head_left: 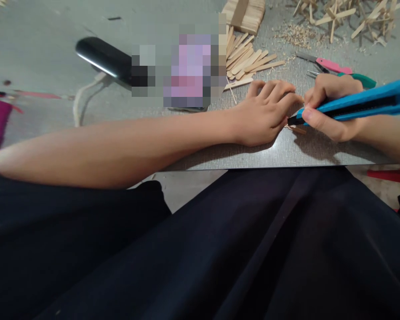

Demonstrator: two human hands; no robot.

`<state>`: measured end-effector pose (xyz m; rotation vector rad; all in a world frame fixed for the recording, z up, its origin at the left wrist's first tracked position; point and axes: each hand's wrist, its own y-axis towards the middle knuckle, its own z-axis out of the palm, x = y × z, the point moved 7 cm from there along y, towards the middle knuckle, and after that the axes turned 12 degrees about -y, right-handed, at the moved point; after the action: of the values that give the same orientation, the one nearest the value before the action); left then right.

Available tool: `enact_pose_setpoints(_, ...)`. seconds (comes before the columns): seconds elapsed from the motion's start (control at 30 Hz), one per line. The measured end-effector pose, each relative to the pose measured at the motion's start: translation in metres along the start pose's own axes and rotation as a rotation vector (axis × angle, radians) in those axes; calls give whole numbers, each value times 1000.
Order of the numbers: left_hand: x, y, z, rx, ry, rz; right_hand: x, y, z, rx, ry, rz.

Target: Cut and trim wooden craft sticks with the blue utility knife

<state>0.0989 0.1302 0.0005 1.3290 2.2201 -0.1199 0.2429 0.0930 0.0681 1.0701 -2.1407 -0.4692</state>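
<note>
My right hand (333,106) is closed around a blue utility knife (363,101). Its dark blade end points left, close beside the thumb and index finger of my left hand (265,111). With fingers bent, my left hand presses a wooden craft stick (298,130) onto the grey table (220,155). Only a short end of that stick shows; the rest lies hidden under the hand. Whether the blade touches the wood cannot be seen.
Loose craft sticks (250,60) fan out beyond my left hand, below a banded bundle (245,15). Wood shavings (300,35), joined-stick shapes (335,18), a pink-handled cutter (333,65) and a green-handled tool (365,81) lie farther right. A black device (103,55) with a white cable sits left.
</note>
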Motion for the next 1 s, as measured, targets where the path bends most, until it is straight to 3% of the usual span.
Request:
enact_pose_setpoints(0.1, -3, -3, -4, -9, -21, 20, 1, -8, -1, -154, 7, -83)
enact_pose_setpoints(0.2, -5, -3, -7, 0, -38, 31, 3, -16, 0, -224, -2, -107)
enact_pose_setpoints(0.33, -4, 1, -7, 35, -22, -35, 4, -21, -23, -424, 44, -41)
enact_pose_setpoints(0.43, -7, 1, -7, 56, 5, -45, 3, -18, -26, -337, -41, 32)
enact_pose_setpoints(0.57, -11, -1, -10, 27, 18, -28, 6, -16, -17, -200, -163, -6)
enact_pose_setpoints(0.7, -8, 0, -9, 53, 11, -40, -2, -17, -8, -106, -160, 102)
enact_pose_setpoints(0.8, -5, 1, -11, 59, -25, -59, -2, -17, -5, -104, -161, 117)
enact_pose_setpoints(1.0, 5, -2, -18, -34, -88, -97, 8, -19, -5, -199, -113, -12)
